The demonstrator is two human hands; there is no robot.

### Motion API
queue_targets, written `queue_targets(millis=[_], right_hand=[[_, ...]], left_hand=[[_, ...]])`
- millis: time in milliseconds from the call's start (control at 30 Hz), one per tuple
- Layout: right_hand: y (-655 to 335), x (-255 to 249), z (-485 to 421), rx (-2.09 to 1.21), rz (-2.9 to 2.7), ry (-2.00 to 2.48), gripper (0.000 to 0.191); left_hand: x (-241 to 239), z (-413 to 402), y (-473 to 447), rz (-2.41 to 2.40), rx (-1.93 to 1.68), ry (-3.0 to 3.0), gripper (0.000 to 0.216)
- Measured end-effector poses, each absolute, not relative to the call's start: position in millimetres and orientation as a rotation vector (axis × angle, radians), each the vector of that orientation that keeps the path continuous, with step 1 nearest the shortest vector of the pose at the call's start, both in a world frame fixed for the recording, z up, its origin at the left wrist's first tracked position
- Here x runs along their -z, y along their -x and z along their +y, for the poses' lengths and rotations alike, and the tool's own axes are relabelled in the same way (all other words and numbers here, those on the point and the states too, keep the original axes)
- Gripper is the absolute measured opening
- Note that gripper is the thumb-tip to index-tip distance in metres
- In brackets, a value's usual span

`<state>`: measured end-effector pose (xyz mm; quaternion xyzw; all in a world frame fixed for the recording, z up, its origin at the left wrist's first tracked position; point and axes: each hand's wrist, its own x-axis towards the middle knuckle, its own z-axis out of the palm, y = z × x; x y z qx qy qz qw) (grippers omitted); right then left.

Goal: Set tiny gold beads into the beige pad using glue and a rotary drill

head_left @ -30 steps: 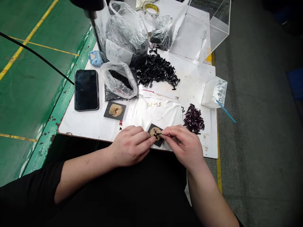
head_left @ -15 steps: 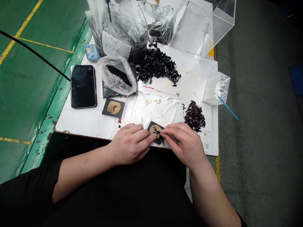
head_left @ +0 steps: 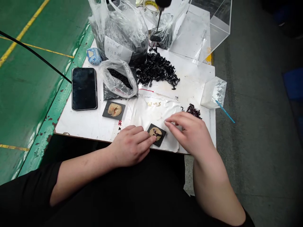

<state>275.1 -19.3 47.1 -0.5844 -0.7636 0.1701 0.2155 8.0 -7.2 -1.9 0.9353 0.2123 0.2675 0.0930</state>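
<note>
Near edge of worktop (head_left: pixel 90 124): left hand (head_left: pixel 131 146), fingers curled, tips steadying a black pad (head_left: pixel 156 134) bearing a tan disc, gripping nothing. Right hand (head_left: pixel 189 132) hovers just beside it, fingers loosely together; any pinched item cannot be told. Beyond: maroon parts (head_left: pixel 193 109), second pad (head_left: pixel 114 110), phone (head_left: pixel 84 89), heap of black clips (head_left: pixel 156 67).

The left hand (head_left: pixel 131 146), fingers curled, touches the left edge of the black pad (head_left: pixel 156 135). The right hand (head_left: pixel 189 134) hovers just right of the pad, fingers extended, above the clear bag (head_left: pixel 153 112) under it.
</note>
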Motion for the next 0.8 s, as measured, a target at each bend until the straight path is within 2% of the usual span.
queue_targets(millis=[233, 800], right_hand=[[-259, -54, 45, -0.246, -2.275, 1.974, 0.023], [-245, -63, 71, 0.023, -2.685, 2.024, 0.029]], left_hand=[[6, -7, -9, 0.617, -0.856, -2.773, 0.027], [8, -8, -10, 0.627, -0.896, -2.722, 0.022]])
